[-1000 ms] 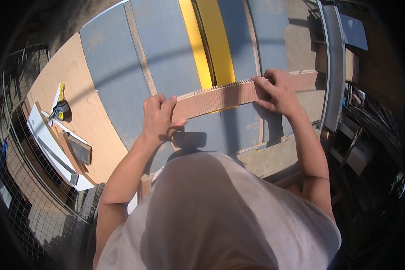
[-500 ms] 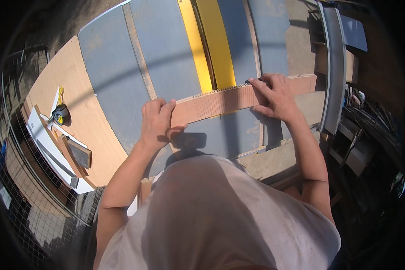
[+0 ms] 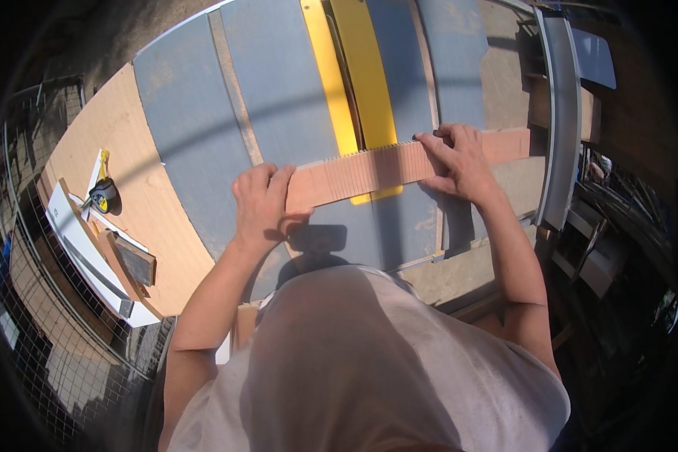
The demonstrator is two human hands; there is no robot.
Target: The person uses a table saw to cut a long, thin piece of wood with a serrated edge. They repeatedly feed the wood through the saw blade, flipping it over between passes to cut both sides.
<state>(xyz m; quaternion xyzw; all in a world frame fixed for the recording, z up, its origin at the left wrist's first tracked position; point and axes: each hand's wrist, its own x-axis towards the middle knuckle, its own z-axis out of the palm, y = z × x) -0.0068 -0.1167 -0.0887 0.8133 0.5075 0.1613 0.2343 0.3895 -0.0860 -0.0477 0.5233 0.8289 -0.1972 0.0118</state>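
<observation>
A long, narrow wooden strip (image 3: 320, 184) lies crosswise over the saw table, its middle stretch marked by many close parallel cuts with notches along the far edge. My left hand (image 3: 262, 203) grips its left end, thumb at the near edge and fingers over the far side. Toward the right part of the strip, my right hand (image 3: 459, 162) holds it the same way, fingers over the top and thumb near the lower edge. Beneath the strip runs a yellow insert plate (image 3: 365, 68) with a dark lengthwise slot. No blade can be made out.
Grey table panels (image 3: 181, 98) with lengthwise grooves surround the plate. A metal rail (image 3: 561, 120) borders the right side. On the plywood extension (image 3: 162, 218) at left sit a tape measure (image 3: 104, 194), a small framed wooden piece (image 3: 134, 260) and white offcuts. Wire mesh (image 3: 53, 361) stands beyond.
More of the yellow plate's near end shows below the strip, and less of the strip's far edge face is visible. Both hands keep their grip in nearly the same places.
</observation>
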